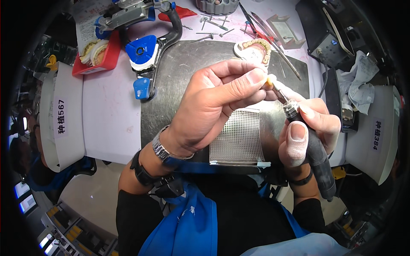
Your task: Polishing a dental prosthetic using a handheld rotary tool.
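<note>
Between its thumb and fingertips my left hand (218,96) pinches a small yellowish dental crown (270,80). My right hand (309,128) is wrapped round a black dental handpiece (317,160) with a metal collar. The handpiece's thin tip points up and left and reaches the crown; whether it touches cannot be made out. Just beyond my fingers lies a dental model (255,48), a white cast with a row of tooth-coloured teeth. Under my hands a perforated metal grille (237,138) is set into a grey metal work plate (179,77).
A blue-and-black articulator (143,53) stands at the far left, beside a red tray (112,53) with dental casts. Loose burs (213,23), a long metal tool (279,49) and a small open box (287,32) lie at the back. A black control unit (329,32) and crumpled paper (361,79) are at right.
</note>
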`<control>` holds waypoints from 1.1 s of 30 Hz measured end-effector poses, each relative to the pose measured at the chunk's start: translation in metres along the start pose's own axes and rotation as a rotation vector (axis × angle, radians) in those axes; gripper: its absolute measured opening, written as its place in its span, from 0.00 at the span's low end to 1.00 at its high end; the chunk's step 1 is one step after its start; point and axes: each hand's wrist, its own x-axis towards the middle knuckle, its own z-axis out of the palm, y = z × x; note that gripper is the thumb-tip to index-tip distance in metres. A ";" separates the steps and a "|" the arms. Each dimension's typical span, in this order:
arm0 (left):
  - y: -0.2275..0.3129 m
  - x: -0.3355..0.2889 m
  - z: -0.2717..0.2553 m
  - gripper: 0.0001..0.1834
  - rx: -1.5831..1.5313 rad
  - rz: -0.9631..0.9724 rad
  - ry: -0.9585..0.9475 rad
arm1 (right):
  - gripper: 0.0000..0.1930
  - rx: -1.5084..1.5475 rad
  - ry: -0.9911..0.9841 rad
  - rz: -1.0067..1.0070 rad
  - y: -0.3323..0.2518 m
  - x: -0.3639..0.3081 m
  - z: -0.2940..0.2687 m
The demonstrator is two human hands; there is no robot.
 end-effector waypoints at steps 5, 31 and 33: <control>-0.001 -0.001 -0.002 0.09 0.061 0.082 -0.006 | 0.17 0.021 0.128 -0.025 0.004 -0.002 0.012; -0.001 -0.002 -0.002 0.08 0.152 0.169 0.019 | 0.16 -0.011 0.043 -0.133 0.008 0.002 0.012; -0.001 -0.002 0.003 0.08 0.177 0.169 0.042 | 0.16 -0.024 0.041 -0.122 0.008 0.003 0.010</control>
